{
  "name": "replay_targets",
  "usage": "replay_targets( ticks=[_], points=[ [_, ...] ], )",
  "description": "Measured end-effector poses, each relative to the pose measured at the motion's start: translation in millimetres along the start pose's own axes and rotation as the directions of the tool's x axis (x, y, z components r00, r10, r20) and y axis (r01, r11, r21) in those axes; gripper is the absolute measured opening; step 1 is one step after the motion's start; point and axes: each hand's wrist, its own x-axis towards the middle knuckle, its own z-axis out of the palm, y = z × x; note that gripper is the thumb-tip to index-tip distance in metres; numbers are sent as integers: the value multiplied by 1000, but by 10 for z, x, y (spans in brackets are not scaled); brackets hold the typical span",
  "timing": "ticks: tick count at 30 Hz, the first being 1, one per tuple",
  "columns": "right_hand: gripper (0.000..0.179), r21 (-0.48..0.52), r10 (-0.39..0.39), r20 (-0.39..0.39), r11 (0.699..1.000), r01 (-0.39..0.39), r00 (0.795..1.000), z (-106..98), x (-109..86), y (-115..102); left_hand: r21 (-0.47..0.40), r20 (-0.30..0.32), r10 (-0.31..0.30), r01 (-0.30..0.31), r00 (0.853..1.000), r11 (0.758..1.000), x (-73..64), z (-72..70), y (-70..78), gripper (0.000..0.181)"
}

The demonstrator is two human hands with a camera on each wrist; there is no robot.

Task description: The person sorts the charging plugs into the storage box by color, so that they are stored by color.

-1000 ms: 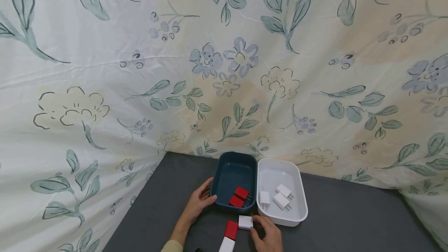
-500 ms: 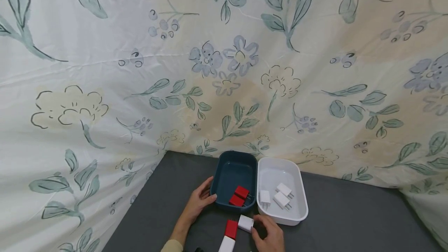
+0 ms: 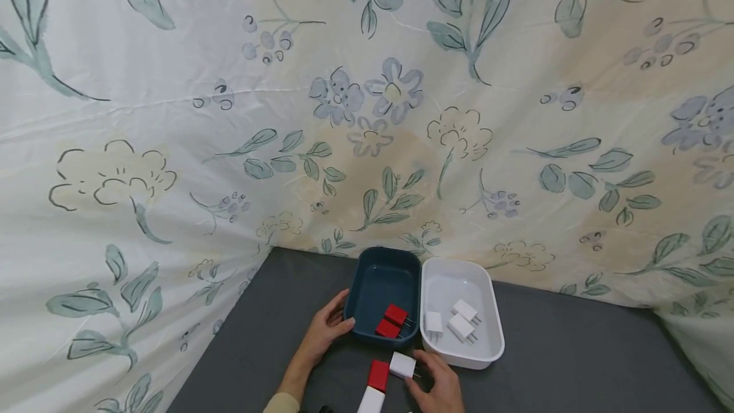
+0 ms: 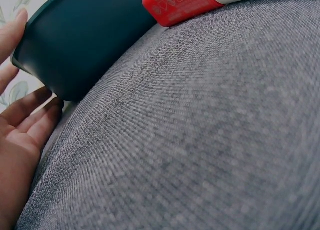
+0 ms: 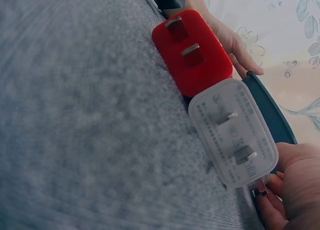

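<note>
My left hand (image 3: 322, 333) rests at the left side of a dark blue bin (image 3: 355, 292), thumb at the rim and fingertips against the outer wall. Two red chargers (image 3: 395, 315) lie inside that bin. My right hand (image 3: 440, 382) pinches the prong end of a white charger (image 3: 402, 365) in front of the bins, its prongs showing between thumb and forefinger. Beside it stand a red charger (image 3: 378, 375) and another white charger (image 3: 371, 400). The right wrist view has a red charger (image 5: 192, 55) and a white charger (image 5: 232, 135) up close, prongs towards the camera.
A white bin (image 3: 496, 336) with three white chargers (image 3: 461, 328) adjoins the blue bin on the right. Dark grey cloth covers the table (image 3: 550, 362). A floral curtain (image 3: 367, 113) hangs behind and at the left. A small black object (image 3: 325, 409) shows at the bottom edge.
The white charger at my right hand has turned slightly, and its prongs now show. My right thumb and forefinger have shifted a little about it. My left hand has stayed at the blue bin.
</note>
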Motion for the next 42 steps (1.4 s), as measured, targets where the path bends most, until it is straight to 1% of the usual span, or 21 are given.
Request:
replay_targets(
  ticks=[3, 6, 12, 16, 19, 26, 29, 31, 35, 38, 41, 42],
  points=[
    [47, 11, -6, 28, 1000, 6, 1000, -14, 13, 15, -14, 18, -1, 1, 1000, 1000, -7, 2, 53, 65],
    [48, 36, -4, 45, 999, 3, 999, -23, 16, 25, -17, 29, -6, 6, 1000, 1000, -8, -1, 65, 66],
    [47, 63, -17, 32, 998, 15, 999, 1, 15, 55, 18, 14, 10, -10, 1000, 1000, 10, -8, -38, 64],
    [47, 65, -22, 22, 998, 20, 1000, 17, 14, 72, 20, 33, 29, -30, 999, 999, 16, -18, -74, 64],
    [47, 65, -13, 27, 998, 11, 1000, 13, 10, 74, 29, 46, 33, -34, 998, 999, 16, -17, -79, 64],
    [50, 53, 9, 85, 998, -14, 996, -33, 24, 37, 34, 4, -30, 30, 1000, 999, 23, -4, -25, 62],
    [49, 49, 10, 103, 999, -15, 995, -40, 26, 22, 44, -7, -37, 37, 999, 998, 11, -8, -13, 62],
    [48, 52, 11, 102, 999, -16, 995, -36, 23, 14, 49, -9, -39, 39, 999, 998, 1, -13, -11, 62],
    [48, 57, 20, 68, 998, -24, 997, -17, 6, 1, 67, 0, -18, 17, 1000, 998, -8, -23, -25, 62],
    [48, 64, 54, 36, 996, -56, 998, 1, -5, -8, 75, 10, -2, 1, 1000, 997, -9, -26, -32, 62],
    [48, 92, 75, 16, 993, -76, 997, 5, -18, -18, 49, 15, -13, 13, 1000, 999, -7, -25, -15, 63],
    [48, 110, 83, 11, 990, -84, 996, 5, -20, -20, 44, 20, -15, 14, 1000, 999, -13, -20, 14, 64]
  ],
)
